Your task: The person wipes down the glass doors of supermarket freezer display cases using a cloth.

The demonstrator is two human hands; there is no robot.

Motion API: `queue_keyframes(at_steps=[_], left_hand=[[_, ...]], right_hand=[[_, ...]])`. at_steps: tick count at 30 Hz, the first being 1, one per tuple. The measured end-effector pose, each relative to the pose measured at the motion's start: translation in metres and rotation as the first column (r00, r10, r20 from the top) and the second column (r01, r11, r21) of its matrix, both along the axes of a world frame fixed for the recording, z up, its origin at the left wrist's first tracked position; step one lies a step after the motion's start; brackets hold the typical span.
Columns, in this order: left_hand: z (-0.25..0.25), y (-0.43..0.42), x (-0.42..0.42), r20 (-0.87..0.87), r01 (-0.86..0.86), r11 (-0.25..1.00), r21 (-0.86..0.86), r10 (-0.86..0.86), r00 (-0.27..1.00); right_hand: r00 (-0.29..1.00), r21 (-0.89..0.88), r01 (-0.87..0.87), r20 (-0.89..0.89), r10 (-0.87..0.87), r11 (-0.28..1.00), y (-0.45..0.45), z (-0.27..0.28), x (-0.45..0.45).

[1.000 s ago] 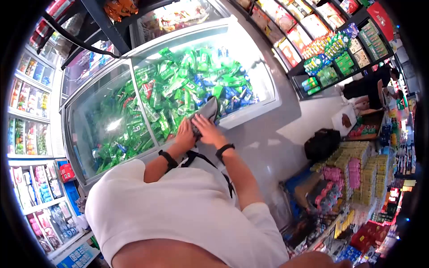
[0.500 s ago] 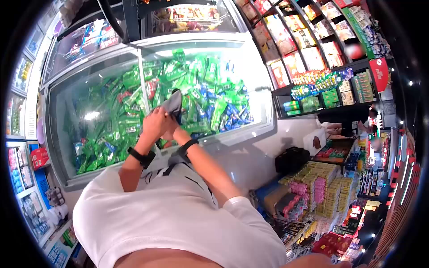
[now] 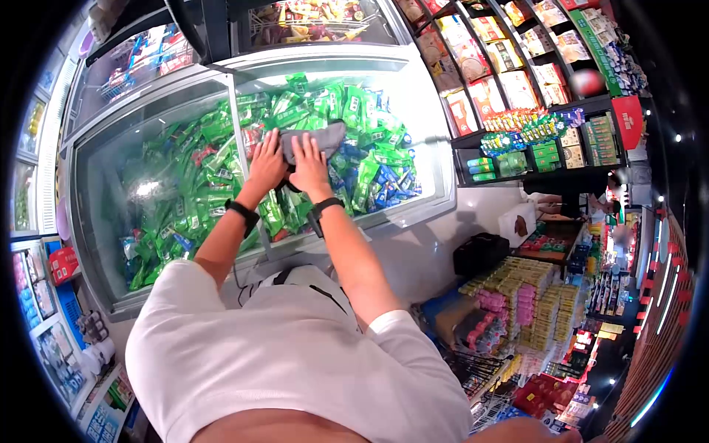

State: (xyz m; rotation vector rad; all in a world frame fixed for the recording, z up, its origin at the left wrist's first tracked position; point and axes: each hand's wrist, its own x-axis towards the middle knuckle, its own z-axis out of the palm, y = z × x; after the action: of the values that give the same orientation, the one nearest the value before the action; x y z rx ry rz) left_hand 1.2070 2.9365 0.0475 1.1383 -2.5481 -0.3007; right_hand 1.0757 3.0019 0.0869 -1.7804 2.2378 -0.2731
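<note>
A grey cloth item (image 3: 330, 139) with a dark part below it is over the chest freezer (image 3: 428, 210); its exact kind is unclear. My right hand (image 3: 309, 168) lies on the cloth with fingers stretched and spread. Beside it, my left hand (image 3: 266, 164) is at the cloth's left end, fingers extended upward and my thumb hidden. Beneath both hands, the freezer holds many green ice-cream packets (image 3: 214, 184) and some blue packets (image 3: 391, 184).
A pane divider (image 3: 238, 122) runs across the freezer, left of my hands. Shelves of boxed and bagged goods (image 3: 517, 92) stand at upper right. Stacked yellow and pink packs (image 3: 543, 306) and a black bag (image 3: 480, 253) are at lower right. Another person (image 3: 565, 196) is farther right.
My hands have come apart from being closed together on the grey cloth and now lie flatter with fingers spread. The cloth has turned from upright to sideways, pointing right.
</note>
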Motion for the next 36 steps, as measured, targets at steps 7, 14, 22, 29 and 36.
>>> queue_keyframes(at_steps=[7,14,22,29,36], left_hand=[[0.015,0.022,-0.084,0.183,-0.117,0.993,-0.006,0.116,0.976],[0.001,0.097,-0.121,0.109,0.15,0.988,-0.046,-0.144,0.984],[-0.01,0.198,-0.052,-0.017,0.625,0.777,0.076,-0.626,0.78],[0.009,0.094,-0.087,0.231,0.455,0.887,0.079,-0.46,0.857],[0.06,-0.069,-0.068,0.423,0.072,0.976,-0.205,0.022,0.906]], right_hand=[[0.951,0.028,0.309,-0.041,-0.308,0.951,0.04,-0.016,-0.032],[0.98,-0.1,0.2,0.013,-0.2,0.975,0.153,-0.023,-0.045],[0.949,-0.181,0.198,0.281,-0.142,0.963,0.246,-0.039,-0.079],[0.985,-0.176,0.158,0.092,-0.144,0.972,0.184,-0.016,-0.075],[0.997,-0.26,0.014,0.073,0.005,0.966,0.029,-0.006,-0.032]])
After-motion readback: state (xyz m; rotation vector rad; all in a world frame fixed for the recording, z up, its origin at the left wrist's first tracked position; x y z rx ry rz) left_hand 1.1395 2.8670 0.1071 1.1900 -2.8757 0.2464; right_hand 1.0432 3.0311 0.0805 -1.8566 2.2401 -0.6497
